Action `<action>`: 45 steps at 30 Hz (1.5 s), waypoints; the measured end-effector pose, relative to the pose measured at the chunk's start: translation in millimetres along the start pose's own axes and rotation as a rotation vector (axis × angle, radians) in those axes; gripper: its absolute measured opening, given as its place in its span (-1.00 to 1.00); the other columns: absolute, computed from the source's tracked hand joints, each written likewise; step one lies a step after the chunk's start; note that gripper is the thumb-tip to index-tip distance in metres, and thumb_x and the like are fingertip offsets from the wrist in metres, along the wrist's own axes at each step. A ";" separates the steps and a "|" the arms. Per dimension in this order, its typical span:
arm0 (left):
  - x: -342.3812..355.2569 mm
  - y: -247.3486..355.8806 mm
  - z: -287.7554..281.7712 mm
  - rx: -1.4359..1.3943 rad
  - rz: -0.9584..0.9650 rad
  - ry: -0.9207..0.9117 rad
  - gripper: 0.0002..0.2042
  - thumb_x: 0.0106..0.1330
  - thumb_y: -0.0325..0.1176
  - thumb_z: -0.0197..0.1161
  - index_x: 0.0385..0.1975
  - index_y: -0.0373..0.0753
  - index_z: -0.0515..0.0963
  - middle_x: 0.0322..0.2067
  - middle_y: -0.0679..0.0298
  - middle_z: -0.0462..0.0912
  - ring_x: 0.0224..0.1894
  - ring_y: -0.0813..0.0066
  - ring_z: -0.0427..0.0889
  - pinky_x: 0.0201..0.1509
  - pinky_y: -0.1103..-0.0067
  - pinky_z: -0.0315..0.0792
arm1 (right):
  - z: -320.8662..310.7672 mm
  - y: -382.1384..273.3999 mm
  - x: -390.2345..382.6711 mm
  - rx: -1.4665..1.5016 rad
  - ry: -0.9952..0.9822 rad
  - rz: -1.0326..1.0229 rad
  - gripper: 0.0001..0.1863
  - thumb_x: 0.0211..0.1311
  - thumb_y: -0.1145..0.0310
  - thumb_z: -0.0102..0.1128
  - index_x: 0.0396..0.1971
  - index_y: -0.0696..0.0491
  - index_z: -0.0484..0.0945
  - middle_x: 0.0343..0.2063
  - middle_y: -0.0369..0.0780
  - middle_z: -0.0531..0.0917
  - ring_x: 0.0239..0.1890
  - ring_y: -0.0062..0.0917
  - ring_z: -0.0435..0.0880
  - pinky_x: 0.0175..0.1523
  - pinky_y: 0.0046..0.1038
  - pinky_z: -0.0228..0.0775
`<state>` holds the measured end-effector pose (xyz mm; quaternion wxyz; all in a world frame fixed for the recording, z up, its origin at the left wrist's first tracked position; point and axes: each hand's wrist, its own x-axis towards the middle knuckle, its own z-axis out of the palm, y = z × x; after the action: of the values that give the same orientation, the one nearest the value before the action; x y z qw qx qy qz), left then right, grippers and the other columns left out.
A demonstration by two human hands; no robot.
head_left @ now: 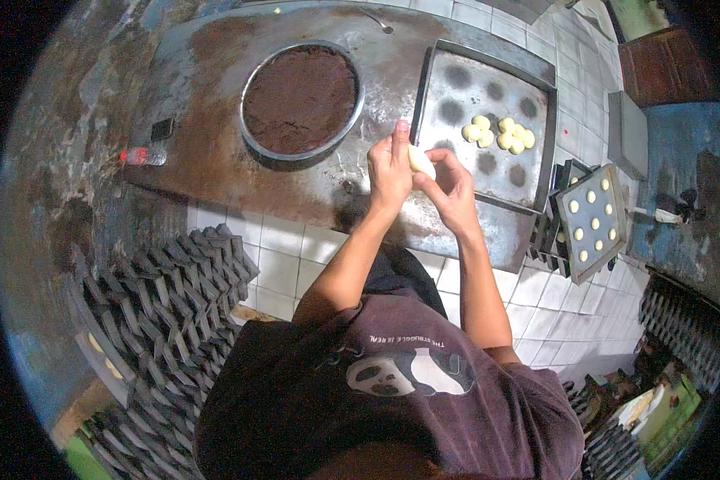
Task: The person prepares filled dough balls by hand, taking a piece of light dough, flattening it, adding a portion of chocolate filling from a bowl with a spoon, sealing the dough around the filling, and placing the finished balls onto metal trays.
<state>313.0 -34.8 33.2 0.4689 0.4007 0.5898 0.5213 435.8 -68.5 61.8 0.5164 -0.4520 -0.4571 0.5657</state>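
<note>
On the table (204,104), left of its middle: basin (258,152), with filling (300,100) in it. Right of the basin, toward the table's right end: baking tray (488,72), with two clusters of dough balls (516,136) in it, side by side. At the far side, between basin and baking tray: spoon (386,29). At the table's near left corner: bottle (146,157), with a small flat object (162,129) just behind. By the baking tray's near left corner: left hand (390,178) and right hand (456,200), dough piece (422,162) between them. Beyond the table's right end: smaller tray (584,214), with rows of dough rounds (595,222) on it. Near left, before the table: stacked pieces (168,300).
</note>
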 end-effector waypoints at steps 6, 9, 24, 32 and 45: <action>-41.1 28.4 -17.9 -0.465 -0.177 0.052 -0.50 0.58 0.14 0.09 -0.39 -0.21 0.58 -0.42 0.38 0.61 -0.36 0.61 0.59 -0.27 0.56 0.50 | 46.3 -5.6 -13.3 -0.067 0.213 -0.132 -0.79 0.32 0.37 0.46 -0.29 0.17 0.61 -0.39 -0.29 0.71 -0.31 -0.70 0.63 -0.21 -0.58 0.47; -55.5 47.0 -47.6 -0.601 -0.089 -0.282 -0.61 0.54 0.04 0.23 -0.18 -0.22 0.62 -0.29 0.41 0.66 -0.27 0.75 0.59 -0.20 0.69 0.48 | 52.7 -17.2 -18.5 0.011 0.184 -0.142 -0.79 0.37 0.36 0.43 -0.32 0.21 0.67 -0.38 -0.28 0.75 -0.33 -0.71 0.63 -0.22 -0.60 0.46; -50.9 73.9 -148.0 -0.783 -0.109 0.016 -0.69 0.61 -0.05 0.12 -0.28 -0.13 0.56 -0.35 0.41 0.65 -0.33 0.61 0.67 -0.24 0.65 0.56 | 136.0 -41.2 -4.9 -0.003 -0.148 0.025 -0.66 0.55 0.19 0.23 -0.24 0.21 0.71 -0.40 -0.35 0.72 -0.38 -0.74 0.59 -0.28 -0.62 0.42; -33.0 -26.9 -225.2 -0.473 0.135 -0.404 -0.57 0.31 -0.28 0.45 0.13 -0.26 0.55 -0.05 0.24 0.70 0.00 0.44 0.68 0.10 0.46 0.59 | 180.4 -35.4 17.1 -0.620 -0.412 0.043 -0.52 0.53 0.02 0.16 -0.15 0.20 0.73 -0.35 -0.02 0.71 -0.27 -0.36 0.71 -0.10 -0.34 0.51; 16.0 -43.6 -371.0 0.211 -0.140 0.020 -0.73 0.27 -0.51 0.39 -0.03 -0.34 0.65 -0.18 0.25 0.77 -0.15 0.48 0.71 -0.05 0.50 0.58 | 145.4 219.3 -23.4 -1.100 -0.437 0.257 -0.62 0.30 0.48 0.20 0.11 0.10 0.41 -0.11 0.17 0.64 -0.09 0.13 0.67 -0.05 0.04 0.51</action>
<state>-50.3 -114.0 -5.8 0.4535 0.4003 0.6726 0.4263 256.6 -109.8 -127.9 0.0288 -0.5778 -0.7197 0.3839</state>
